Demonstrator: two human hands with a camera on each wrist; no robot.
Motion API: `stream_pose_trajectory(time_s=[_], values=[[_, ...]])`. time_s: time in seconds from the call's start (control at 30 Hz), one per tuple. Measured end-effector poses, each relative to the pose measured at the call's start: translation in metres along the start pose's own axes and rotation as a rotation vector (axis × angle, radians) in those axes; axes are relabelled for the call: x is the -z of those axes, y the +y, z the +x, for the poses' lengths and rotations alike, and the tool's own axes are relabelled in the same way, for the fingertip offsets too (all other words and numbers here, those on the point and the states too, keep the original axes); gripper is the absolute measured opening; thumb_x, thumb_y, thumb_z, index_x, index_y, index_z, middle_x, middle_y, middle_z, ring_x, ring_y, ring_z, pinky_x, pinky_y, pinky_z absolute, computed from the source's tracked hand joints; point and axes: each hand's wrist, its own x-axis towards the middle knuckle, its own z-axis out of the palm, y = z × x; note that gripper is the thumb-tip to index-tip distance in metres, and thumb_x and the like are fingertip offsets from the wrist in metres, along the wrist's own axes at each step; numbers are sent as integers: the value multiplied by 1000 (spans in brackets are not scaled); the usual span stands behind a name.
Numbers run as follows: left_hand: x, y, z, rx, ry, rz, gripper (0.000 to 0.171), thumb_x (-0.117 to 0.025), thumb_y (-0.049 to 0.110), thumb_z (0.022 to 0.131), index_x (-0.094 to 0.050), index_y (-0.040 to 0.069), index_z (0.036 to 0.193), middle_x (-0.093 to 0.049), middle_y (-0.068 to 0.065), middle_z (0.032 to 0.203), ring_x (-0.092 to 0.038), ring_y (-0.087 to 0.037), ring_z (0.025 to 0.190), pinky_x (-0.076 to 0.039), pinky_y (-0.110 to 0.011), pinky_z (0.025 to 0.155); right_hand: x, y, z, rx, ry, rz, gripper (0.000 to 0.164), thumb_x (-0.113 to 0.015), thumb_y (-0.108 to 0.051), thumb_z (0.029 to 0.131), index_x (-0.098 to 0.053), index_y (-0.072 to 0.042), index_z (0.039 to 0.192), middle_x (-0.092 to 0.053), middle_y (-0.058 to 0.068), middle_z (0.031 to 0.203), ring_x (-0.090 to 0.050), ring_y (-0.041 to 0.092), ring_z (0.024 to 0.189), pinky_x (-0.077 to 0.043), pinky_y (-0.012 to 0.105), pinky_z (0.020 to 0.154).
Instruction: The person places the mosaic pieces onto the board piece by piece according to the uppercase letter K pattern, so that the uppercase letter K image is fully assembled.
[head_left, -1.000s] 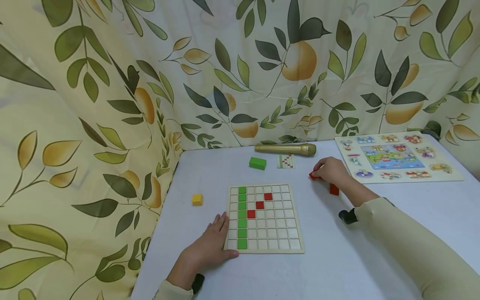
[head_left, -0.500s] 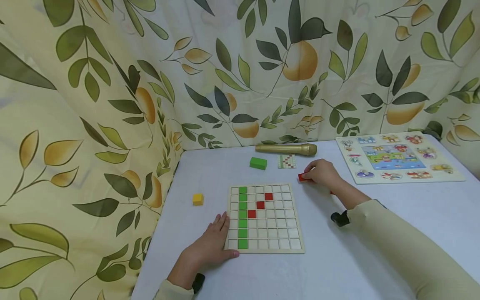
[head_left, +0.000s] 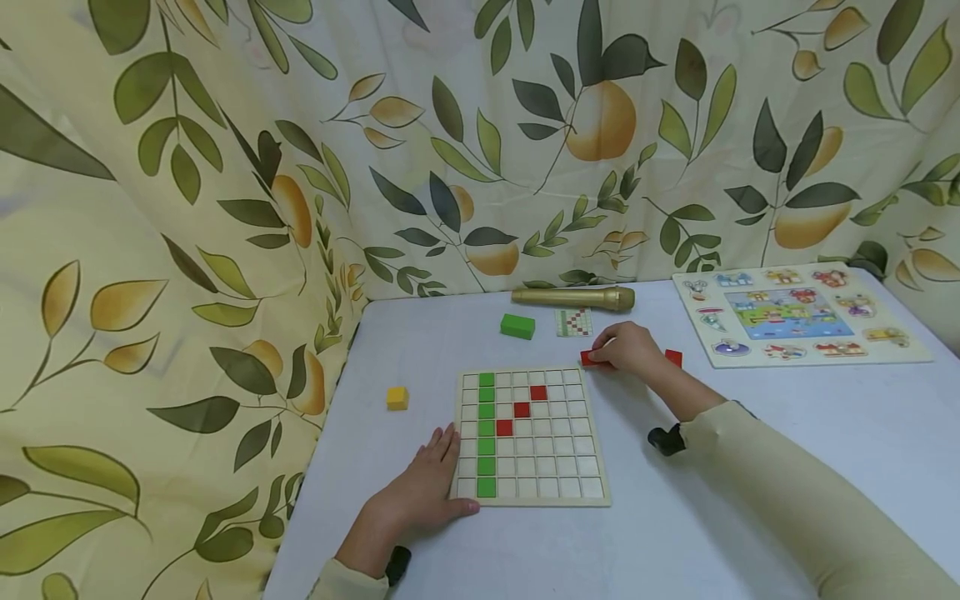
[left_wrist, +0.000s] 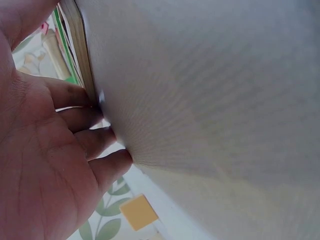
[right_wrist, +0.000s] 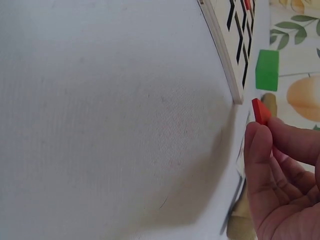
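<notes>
A square wooden grid board [head_left: 551,464] lies on the white table. Green tiles [head_left: 487,446] fill its second column from the left, and three red tiles [head_left: 522,409] climb diagonally beside them. My left hand [head_left: 412,496] rests along the board's left edge, fingers extended, thumb at the near corner. In the left wrist view those fingertips [left_wrist: 117,162] touch the board's side. Beyond the board's far right corner, my right hand [head_left: 632,350] pinches a small red tile [right_wrist: 260,111] between thumb and fingers, held above the table. Behind the right wrist, a red block [head_left: 674,357] is partly visible.
A green block [head_left: 518,327] and a small pattern card [head_left: 573,322] lie behind the board, before a gold microphone [head_left: 573,298]. Left of the board sits a yellow cube [head_left: 397,398]. A picture puzzle board [head_left: 802,350] occupies the back right. Patterned curtain [head_left: 450,208] surrounds the table's back and left.
My right hand has moved left with the red tile, from near the puzzle board to the grid board's far right corner. The left hand has stayed put.
</notes>
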Motion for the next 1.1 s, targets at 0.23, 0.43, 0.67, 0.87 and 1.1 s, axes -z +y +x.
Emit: stream_pose_trajectory(time_s=[0.23, 0.43, 0.67, 0.87, 1.1], values=[[-1, -1, 1, 3, 2, 6, 110, -72, 61, 84, -18, 4, 160, -10, -10, 168, -6, -27, 154, -20, -49, 121, -5, -3, 1, 29, 10, -4, 18, -74, -19, 90, -72, -2, 97, -65, 10, 90, -54, 24, 86, -45, 29, 66], [0, 0, 0, 4, 0, 3, 109, -72, 60, 85, -18, 4, 160, -10, -10, 168, -5, -27, 154, -20, -48, 121, -11, -8, 1, 36, -6, 28, 17, -76, -17, 90, -71, -2, 95, -63, 9, 87, -55, 20, 80, -46, 28, 62], [0, 0, 0, 12, -6, -1, 108, -72, 60, 85, -18, 4, 161, -10, -10, 169, -5, -26, 154, -19, -47, 121, -22, -14, 1, 69, -7, 38, 16, -78, -16, 88, -71, -2, 91, -66, 7, 80, -57, 17, 72, -45, 27, 61], [0, -1, -1, 4, -7, 0, 108, -72, 59, 85, -18, 3, 160, -9, -10, 169, -5, -27, 154, -19, -47, 121, -30, -19, 1, 100, -9, 19, 16, -78, -16, 87, -72, -2, 91, -66, 7, 84, -58, 19, 75, -45, 28, 62], [1, 0, -2, 1, -6, -8, 107, -72, 58, 86, -19, 3, 160, -10, -10, 168, -5, -27, 154, -19, -47, 121, -36, -23, 0, 116, -11, 18, 16, -80, -17, 86, -73, -2, 87, -68, 8, 83, -58, 19, 78, -44, 29, 64]])
